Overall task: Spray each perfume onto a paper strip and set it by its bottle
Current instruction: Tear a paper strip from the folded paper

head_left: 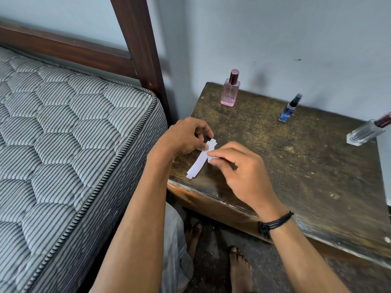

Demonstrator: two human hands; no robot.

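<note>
A striped, quilted mattress [63, 144] filled the left side, with a dark wooden bed frame [135, 39] rising behind it. To its right stood a worn, mottled brown surface [296, 166] pushed into the wall corner. Both forearms reached over its near left corner. The left hand [186, 136] had its fingers curled, thumb and forefinger pinching the upper end of a small bunch of white paper strips [200, 163]. The right hand [239, 168], a black cord bracelet [275, 223] at its wrist, pinched the same bunch from the side with its fingertips. The strips' lower ends hung just above or on the surface; which could not be told. Three perfumes stood well apart along the far edge: a pink bottle [230, 89], a clear bottle [368, 132] at the right edge, and a small blue bottle [288, 108] between them.
</note>
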